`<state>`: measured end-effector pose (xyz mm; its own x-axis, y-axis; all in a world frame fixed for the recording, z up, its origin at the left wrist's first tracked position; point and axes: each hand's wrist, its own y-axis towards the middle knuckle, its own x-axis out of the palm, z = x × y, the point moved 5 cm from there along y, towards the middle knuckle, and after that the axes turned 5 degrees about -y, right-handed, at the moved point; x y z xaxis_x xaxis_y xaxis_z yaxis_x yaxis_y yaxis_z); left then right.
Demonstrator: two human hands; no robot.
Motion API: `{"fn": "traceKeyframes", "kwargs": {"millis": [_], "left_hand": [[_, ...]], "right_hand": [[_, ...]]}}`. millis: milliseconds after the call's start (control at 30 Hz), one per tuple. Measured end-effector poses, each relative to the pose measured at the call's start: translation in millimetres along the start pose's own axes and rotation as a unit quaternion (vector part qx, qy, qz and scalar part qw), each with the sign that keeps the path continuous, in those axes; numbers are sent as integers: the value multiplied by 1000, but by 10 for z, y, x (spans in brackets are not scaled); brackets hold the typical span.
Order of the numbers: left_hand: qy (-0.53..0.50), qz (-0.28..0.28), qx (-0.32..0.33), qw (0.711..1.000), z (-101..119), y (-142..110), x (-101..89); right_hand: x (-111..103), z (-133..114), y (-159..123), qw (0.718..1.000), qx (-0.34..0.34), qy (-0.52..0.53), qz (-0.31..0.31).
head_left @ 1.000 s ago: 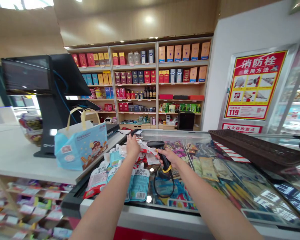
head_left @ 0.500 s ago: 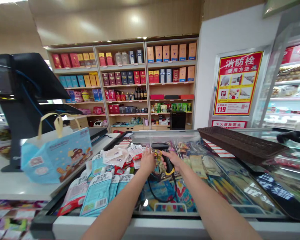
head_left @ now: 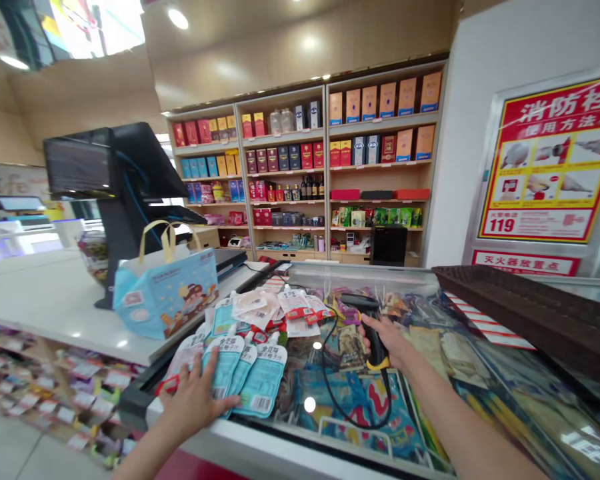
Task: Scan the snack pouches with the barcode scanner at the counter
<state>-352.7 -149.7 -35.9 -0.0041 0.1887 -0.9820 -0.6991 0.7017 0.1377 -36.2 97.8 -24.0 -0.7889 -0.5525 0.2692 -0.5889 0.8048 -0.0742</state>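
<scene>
Scanner [head_left: 379, 351] fills your right grip [head_left: 391, 339], handle-held, likely for aiming; your left grip [head_left: 194, 401], spread wide, seemingly steadies pouches [head_left: 227, 361] beneath.

To your left, the bag [head_left: 166, 293] stands on the counter [head_left: 75, 313], beside what seems a monitor [head_left: 80, 163]; shelves [head_left: 377, 177] rise behind the freezer [head_left: 350, 457].

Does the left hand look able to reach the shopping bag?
Probably yes: the left hand lies spread on the blue pouches, seemingly gripping nothing, and the shopping bag stands nearby on the counter with nothing tall between them.
</scene>
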Motion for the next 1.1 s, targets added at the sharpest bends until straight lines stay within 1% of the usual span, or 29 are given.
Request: {"fn": "traceKeyframes", "kwargs": {"millis": [33, 100, 233, 400, 500, 533, 600, 667, 700, 767, 833, 900, 967, 1033, 1100], "left_hand": [[0, -19, 14, 1000, -11, 57, 28], [-5, -34, 36, 999, 29, 189, 40], [-6, -26, 73, 997, 108, 427, 18], [-3, -22, 141, 990, 98, 683, -11], [-3, -27, 163, 986, 110, 756, -45], [-2, -22, 161, 987, 118, 737, -54], [10, 5, 135, 991, 131, 614, -59], [30, 42, 103, 993, 166, 395, -38], [36, 51, 118, 991, 221, 266, -14], [32, 22, 177, 983, 359, 39, 64], [21, -20, 208, 978, 454, -74, 106], [7, -40, 211, 977, 487, -53, 91], [-7, -39, 205, 978, 481, 39, 50], [-17, -27, 197, 980, 493, 119, 4], [-37, 2, 202, 979, 607, 144, -72]], "right_hand": [[9, 11, 6, 1000, 0, 0, 0], [20, 23, 3, 1000, 1, 0, -3], [21, 4, -22, 1000, -17, 0, -12], [25, 24, -20, 999, -7, -31, -3], [31, 25, -22, 999, -3, -34, 7], [32, 23, -23, 999, 0, -35, 8], [22, 7, -23, 999, 3, -36, 10], [-7, -21, -16, 999, -2, -36, 19], [-26, -35, -12, 999, -7, -34, 26], [-55, -56, -3, 999, -16, -26, 33], [-69, -52, 5, 999, -15, -24, 32], [-74, -32, 8, 999, -6, -30, 29], [-71, -18, 8, 999, -3, -34, 26], [-61, -25, 5, 999, -11, -35, 22], [-39, -47, -5, 999, -20, -32, 16]]}}
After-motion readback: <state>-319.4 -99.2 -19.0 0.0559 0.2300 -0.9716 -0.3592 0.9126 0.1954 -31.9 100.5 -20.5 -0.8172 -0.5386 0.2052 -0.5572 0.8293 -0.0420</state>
